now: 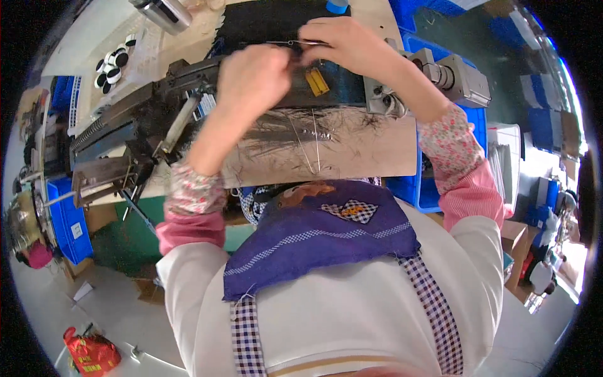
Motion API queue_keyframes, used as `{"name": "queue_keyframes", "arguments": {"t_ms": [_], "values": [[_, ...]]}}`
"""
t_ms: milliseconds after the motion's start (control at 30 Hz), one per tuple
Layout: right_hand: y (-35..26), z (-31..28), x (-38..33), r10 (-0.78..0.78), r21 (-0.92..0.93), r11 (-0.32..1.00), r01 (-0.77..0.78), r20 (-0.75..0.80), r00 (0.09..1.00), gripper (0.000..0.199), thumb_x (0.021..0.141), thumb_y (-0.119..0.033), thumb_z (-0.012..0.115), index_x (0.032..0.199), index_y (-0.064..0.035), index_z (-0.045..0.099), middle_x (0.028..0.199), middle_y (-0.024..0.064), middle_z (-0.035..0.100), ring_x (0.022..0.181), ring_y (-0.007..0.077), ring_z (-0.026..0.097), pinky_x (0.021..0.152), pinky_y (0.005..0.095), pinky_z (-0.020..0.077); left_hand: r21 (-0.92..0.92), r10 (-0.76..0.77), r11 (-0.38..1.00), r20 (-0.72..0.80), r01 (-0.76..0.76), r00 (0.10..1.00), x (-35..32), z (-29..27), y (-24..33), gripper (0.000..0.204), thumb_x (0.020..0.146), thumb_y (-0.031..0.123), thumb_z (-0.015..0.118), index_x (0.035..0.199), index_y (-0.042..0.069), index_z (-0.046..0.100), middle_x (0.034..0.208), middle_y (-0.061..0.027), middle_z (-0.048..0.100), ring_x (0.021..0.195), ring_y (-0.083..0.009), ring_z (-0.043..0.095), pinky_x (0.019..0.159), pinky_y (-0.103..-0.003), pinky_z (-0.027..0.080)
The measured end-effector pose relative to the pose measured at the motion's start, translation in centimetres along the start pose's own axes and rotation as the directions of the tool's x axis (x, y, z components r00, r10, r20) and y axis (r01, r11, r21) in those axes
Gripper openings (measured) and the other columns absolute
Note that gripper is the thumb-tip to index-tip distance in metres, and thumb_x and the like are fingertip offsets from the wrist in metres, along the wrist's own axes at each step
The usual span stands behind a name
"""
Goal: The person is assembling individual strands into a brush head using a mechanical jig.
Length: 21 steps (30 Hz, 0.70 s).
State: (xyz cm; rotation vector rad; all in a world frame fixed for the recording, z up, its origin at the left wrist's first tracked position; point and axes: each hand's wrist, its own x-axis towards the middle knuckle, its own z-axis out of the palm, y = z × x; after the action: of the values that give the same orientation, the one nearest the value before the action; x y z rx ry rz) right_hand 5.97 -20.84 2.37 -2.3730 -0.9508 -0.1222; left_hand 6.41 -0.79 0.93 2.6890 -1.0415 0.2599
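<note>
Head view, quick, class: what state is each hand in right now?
Left hand: curled, blurred; whether it holds anything cannot be told.
Right hand: closed, holding a slim metal tool.

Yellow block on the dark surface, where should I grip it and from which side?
Probably pinch the yellow block across its long sides at mid-length, coming from the near side: it is oblong, its length runs roughly away from you, and your right hand is just past the far end. Whether it's loose, I can't tell.
</note>
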Motion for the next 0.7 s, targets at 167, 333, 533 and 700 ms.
{"name": "queue_keyframes", "arguments": {"t_ms": [167,333,533,700], "values": [[-1.0,2.9,2.4,-0.169,-0.076,0.985,0.155,-0.240,0.956,0.013,0.082,-0.009,0.062,0.091,-0.0007,0.062,0.087,0.0124,0.063,0.083,0.0311,0.062,0.073,0.0360,0.0497,0.347,0.187,0.932,-0.223,-0.102,0.957,-2.2,-4.4,-1.2,0.009,0.070,0.010,0.061,0.075,0.014,0.067,0.072,0.0016,0.059,0.080,-0.0208,0.060,0.068,-0.036,0.051],[-0.9,4.6,3.6,-0.127,0.087,0.984,0.156,-0.275,0.953,0.018,0.078,-0.012,0.068,0.091,0.0002,0.063,0.083,0.0128,0.063,0.077,0.0318,0.061,0.070,0.0363,0.0494,-0.006,-0.009,1.000,-0.748,0.007,0.664,-7.5,-1.6,-0.2,0.008,0.085,0.005,0.061,0.090,0.003,0.067,0.085,-0.0074,0.064,0.075,-0.0205,0.059,0.068,-0.032,0.048],[-1.3,5.2,4.2,-0.041,0.099,0.993,0.058,-0.168,0.985,0.016,0.078,-0.012,0.067,0.089,0.0000,0.065,0.080,0.0138,0.062,0.076,0.0327,0.061,0.069,0.0379,0.0492,-0.138,-0.158,-0.984,0.417,-0.109,0.895,-11.2,0.9,-1.0,0.046,0.098,0.046,0.040,0.082,0.005,0.054,0.050,-0.0010,0.038,0.040,-0.0087,0.035,0.036,-0.023,0.025],[-1.7,5.4,4.7,-0.044,0.080,0.995,0.059,-0.173,0.984,0.013,0.078,-0.015,0.065,0.079,-0.0022,0.065,0.076,0.0158,0.062,0.078,0.0347,0.061,0.072,0.0431,0.0498,-0.752,-0.340,-0.635,0.479,0.178,0.810,-8.1,-3.1,3.1,0.039,0.092,0.036,0.056,0.103,-0.001,0.055,0.062,-0.0032,0.051,0.044,-0.0082,0.045,0.037,-0.022,0.034]]}}
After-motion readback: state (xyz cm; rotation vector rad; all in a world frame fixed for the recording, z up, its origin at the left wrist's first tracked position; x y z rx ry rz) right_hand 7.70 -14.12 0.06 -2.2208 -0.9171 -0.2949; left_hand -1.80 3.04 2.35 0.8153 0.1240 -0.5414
